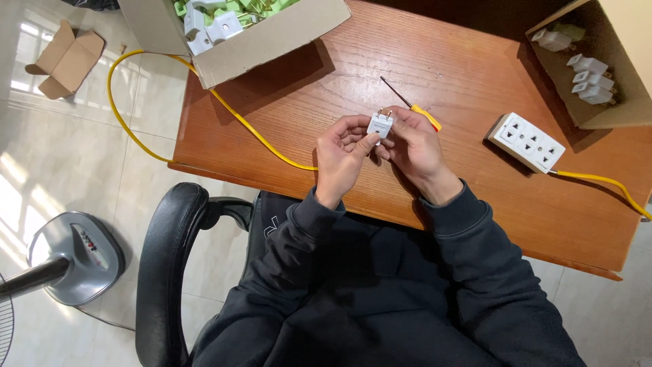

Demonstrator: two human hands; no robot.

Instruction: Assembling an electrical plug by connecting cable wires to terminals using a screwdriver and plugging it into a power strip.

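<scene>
Both hands hold one small white plastic plug adapter with metal prongs [380, 124] just above the near middle of the brown wooden desk [475, 197]. Left hand [341, 155] is closed on it from the left, thumb up against its face. Right hand [414, 146] is closed on it from the right and also carries a thin screwdriver with a yellow handle [410, 104], whose dark shaft points toward the far edge.

Risks, as I judge them: the adapter is small and pinched only at the fingertips, so it could slip and drop to the desk or my lap. The screwdriver shares a hand with it; its tip could slide off and jab a finger.

Packages: an open brown cardboard box [272, 41] of white and green parts sits at the far left corner; a second open cardboard box [611, 102] with white plugs is at the far right corner. A white rectangular power strip [526, 142] on a yellow cable [224, 109] lies near the right edge. No legible labels.
</scene>
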